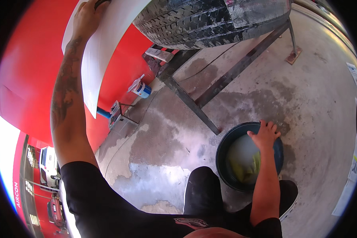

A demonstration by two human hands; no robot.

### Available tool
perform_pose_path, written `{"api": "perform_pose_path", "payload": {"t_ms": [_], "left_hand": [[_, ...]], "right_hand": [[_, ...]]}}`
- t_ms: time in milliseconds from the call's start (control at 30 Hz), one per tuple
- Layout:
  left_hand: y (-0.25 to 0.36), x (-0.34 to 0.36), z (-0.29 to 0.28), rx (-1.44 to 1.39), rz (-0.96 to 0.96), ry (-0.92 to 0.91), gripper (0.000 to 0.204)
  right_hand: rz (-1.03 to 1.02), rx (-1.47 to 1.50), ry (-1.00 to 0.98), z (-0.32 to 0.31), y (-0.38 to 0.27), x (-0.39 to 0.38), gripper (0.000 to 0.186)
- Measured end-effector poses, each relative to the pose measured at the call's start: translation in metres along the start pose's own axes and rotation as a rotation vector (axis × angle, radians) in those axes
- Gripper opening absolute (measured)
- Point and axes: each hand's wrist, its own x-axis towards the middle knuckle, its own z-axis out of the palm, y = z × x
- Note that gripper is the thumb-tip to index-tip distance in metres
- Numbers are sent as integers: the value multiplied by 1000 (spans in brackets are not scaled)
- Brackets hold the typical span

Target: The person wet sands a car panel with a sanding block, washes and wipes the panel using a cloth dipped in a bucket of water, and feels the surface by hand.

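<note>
My left arm is raised, and my left hand (86, 19) grips a curved white panel (96, 59) near the top edge of the picture. Beside its fingers is a small dark shape, partly cut off. Low on the right, a dark round bucket (223, 164) stands on the floor, close to my knees. Cloudy water (242, 150) and a yellow-green cloth (238, 169) are inside. My right hand (264, 137) is at the bucket's far right rim, its fingers hooked over the edge and its thumb on the inner side.
Ahead, a large black tyre (182, 27) rests by a dark metal stand (242, 63) with spread legs. A blue-and-white pail (142, 90) and a small metal stand (122, 113) are near the red wall (123, 67). Wet patches (158, 178) cover the concrete. Parked vehicles (49, 168) show far left.
</note>
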Motion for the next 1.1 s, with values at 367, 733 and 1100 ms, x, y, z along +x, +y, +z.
{"api": "perform_pose_path", "payload": {"t_ms": [367, 733, 1100], "left_hand": [[38, -97, -33, -64, 164, -105, 49], [58, -31, -3, -119, 80, -74, 43], [58, -49, -13, -250, 149, -109, 47]], "right_hand": [[-23, 34, -37, -11, 6, 0, 80], [-5, 28, 60, 2, 1, 3, 74], [-10, 54, -43, -6, 6, 4, 79]]}}
